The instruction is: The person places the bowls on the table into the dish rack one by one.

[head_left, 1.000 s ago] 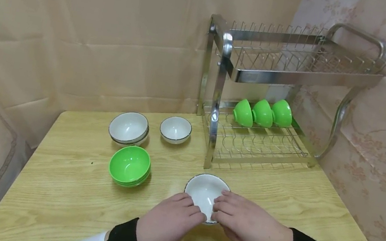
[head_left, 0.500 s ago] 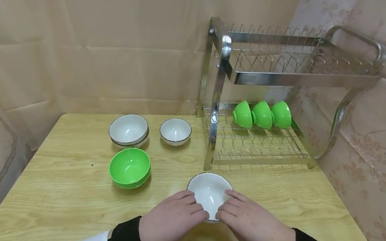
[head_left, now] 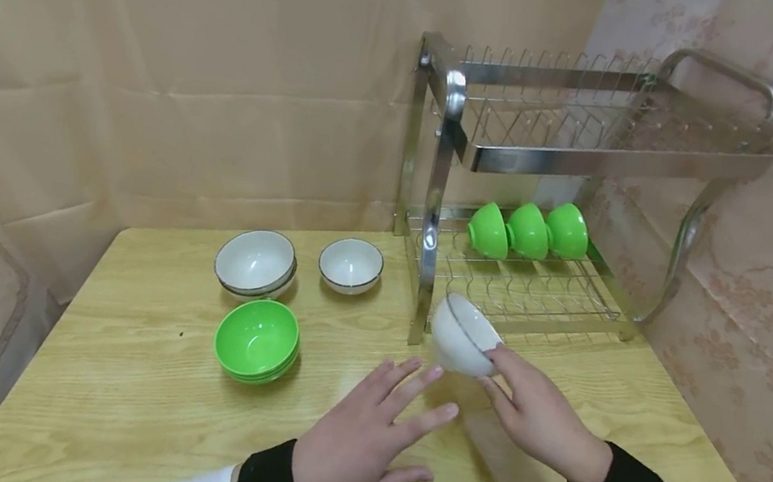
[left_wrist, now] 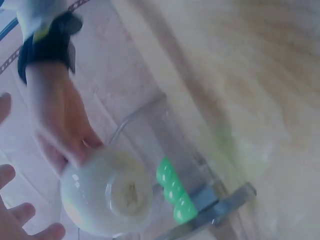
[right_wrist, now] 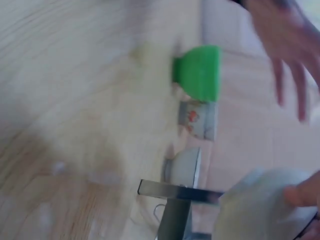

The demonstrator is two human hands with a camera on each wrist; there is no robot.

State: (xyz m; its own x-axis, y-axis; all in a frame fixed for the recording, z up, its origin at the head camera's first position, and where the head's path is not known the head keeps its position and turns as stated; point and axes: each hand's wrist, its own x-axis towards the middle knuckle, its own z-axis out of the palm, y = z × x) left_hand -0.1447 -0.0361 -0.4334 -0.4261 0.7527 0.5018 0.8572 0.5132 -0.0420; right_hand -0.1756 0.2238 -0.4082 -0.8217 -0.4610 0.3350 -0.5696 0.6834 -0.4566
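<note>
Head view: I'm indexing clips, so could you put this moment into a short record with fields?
Right hand: holds a white bowl by its rim
Held bowl's pose: tilted, raised off the wooden table
Left hand: fingers spread, holding nothing
Rack: metal, two tiers, at the back right
Lower tier: three green bowls in a row, on their sides
On the table, left of the rack: green stack, white stack behind it, single small bowl upright
</note>
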